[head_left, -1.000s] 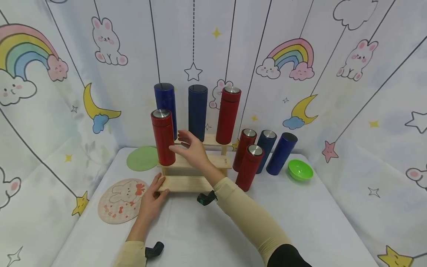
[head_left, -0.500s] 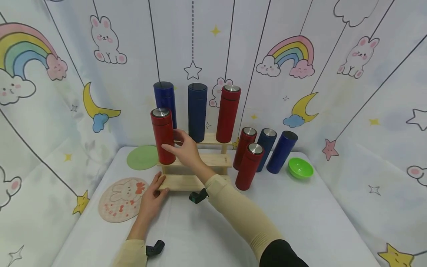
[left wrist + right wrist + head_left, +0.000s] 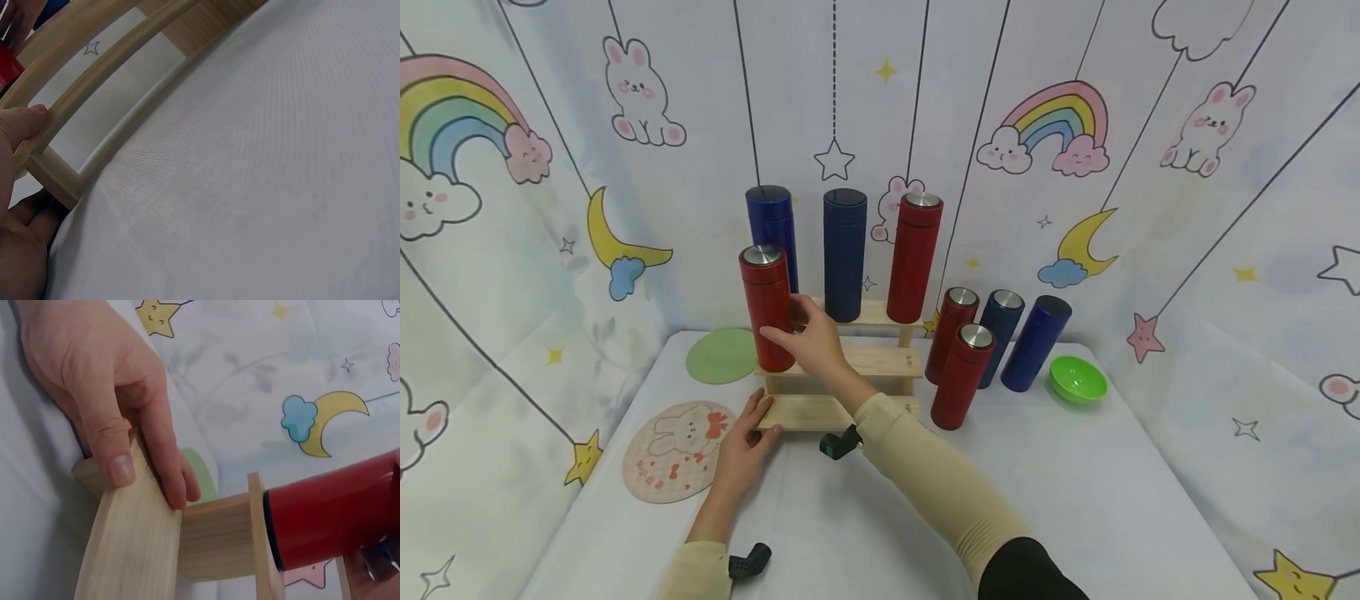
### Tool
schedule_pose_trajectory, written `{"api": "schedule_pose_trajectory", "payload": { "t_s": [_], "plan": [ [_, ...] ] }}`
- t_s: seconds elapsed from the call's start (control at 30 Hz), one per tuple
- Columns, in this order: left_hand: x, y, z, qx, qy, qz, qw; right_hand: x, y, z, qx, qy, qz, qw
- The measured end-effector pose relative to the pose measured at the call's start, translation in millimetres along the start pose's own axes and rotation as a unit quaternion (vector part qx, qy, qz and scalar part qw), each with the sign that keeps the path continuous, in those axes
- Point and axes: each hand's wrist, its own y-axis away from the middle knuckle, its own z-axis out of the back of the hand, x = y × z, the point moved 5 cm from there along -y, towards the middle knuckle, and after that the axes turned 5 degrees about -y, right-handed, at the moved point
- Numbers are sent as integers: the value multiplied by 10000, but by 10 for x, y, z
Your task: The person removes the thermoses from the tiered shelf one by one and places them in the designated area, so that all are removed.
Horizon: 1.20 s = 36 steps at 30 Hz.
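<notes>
A three-step wooden rack (image 3: 820, 412) stands on the white table. My left hand (image 3: 743, 454) holds the left end of its lowest step; in the left wrist view the thumb (image 3: 28, 122) lies along the wood. On the left of the middle step, a red thermos (image 3: 766, 308) with a steel-topped lid stands upright. My right hand (image 3: 820, 340) grips it from the right, thumb in front and fingers partly hidden behind. The right wrist view has the red thermos's base (image 3: 281, 525) at the step's board. Behind, on the top step, are two blue thermoses (image 3: 846, 254) and another red thermos (image 3: 914, 258).
Right of the rack stand two more red thermoses (image 3: 961, 379), a dark blue thermos (image 3: 1000, 321) and a brighter blue one (image 3: 1035, 346). A green bowl (image 3: 1078, 380) lies beyond them. At left are a green mat (image 3: 721, 357) and a pink rabbit mat (image 3: 666, 467).
My right hand has moved left onto the red thermos on the middle step and closed round it. The left hand has stayed on the rack's end.
</notes>
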Motion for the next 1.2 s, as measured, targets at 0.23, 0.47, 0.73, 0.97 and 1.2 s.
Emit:
{"api": "schedule_pose_trajectory", "payload": {
  "t_s": [0.23,0.47,0.73,0.97,1.2],
  "plan": [
    [0,15,1,-30,55,11,10000,-20,3,4,-69,-122,141,9998],
    [7,34,-16,-5,64,32,10000,-31,20,78,-27,-141,169,9998],
    [-19,15,-3,-62,129,-70,9999,16,57,239,-79,-361,315,9988],
    [-6,3,-9,-64,239,-28,9997,115,162,428,-101,-474,336,9983],
    [11,2,-22,6,212,99,9997,175,299,584,-46,-403,409,9983]
  ]
}}
